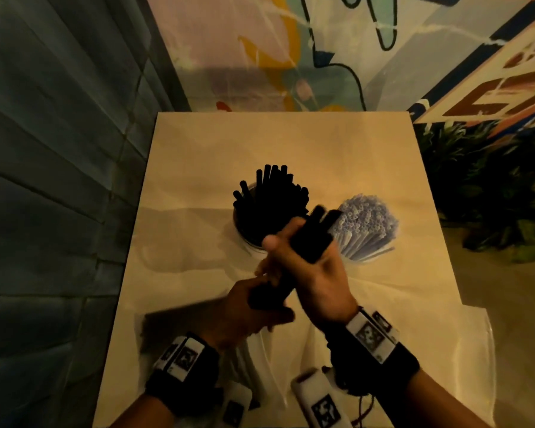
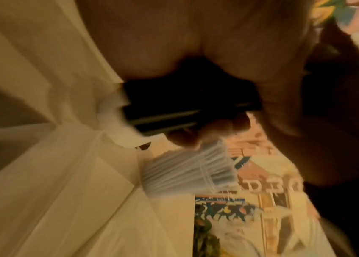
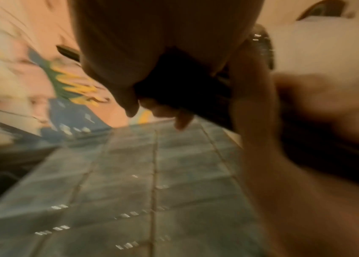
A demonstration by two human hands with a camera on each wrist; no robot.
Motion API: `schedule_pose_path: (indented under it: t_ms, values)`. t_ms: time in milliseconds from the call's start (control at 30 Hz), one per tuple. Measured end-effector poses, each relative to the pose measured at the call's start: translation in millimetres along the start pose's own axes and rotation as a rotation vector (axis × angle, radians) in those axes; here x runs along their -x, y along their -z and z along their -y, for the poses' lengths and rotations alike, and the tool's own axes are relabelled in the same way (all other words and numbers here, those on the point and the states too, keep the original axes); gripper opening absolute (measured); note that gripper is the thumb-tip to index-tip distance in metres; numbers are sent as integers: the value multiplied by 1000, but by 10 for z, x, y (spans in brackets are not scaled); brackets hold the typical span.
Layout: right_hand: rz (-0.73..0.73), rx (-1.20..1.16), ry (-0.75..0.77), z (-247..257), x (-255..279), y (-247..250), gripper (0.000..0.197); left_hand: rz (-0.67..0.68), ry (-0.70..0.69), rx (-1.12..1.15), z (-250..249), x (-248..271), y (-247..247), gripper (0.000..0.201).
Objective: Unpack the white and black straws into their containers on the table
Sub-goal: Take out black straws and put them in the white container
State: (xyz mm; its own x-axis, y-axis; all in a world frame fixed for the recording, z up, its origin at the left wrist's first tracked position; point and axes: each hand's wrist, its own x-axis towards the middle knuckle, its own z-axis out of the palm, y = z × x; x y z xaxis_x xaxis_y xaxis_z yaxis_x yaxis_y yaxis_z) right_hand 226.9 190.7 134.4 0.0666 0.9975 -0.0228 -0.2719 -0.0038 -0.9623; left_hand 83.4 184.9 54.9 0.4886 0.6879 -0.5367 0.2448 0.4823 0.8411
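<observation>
Above the table's (image 1: 179, 168) near half, the left hand (image 1: 247, 316) and right hand (image 1: 309, 273) both curl round one bundle of black straws (image 1: 311, 242), tilted. Beyond, mid-table, a cup of black straws (image 1: 269, 208) stands just left of a cup of white straws (image 1: 365, 230). No writing is legible.

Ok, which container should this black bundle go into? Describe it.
On the beige table, two cups stand side by side mid-table, beyond the hands. Pick the left cup, bristling with black straws; its right neighbour holds white straws.
</observation>
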Motion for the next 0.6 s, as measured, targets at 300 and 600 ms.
schedule_pose_path:
  t_ms: [300,600]
  values:
    - [31,96,108,-52,-99,-129,17,-174,-50,729,-232,-234,-51,59]
    - [-279,34,190,16,-946,153,18,-677,-202,63,-257,-488,642,36]
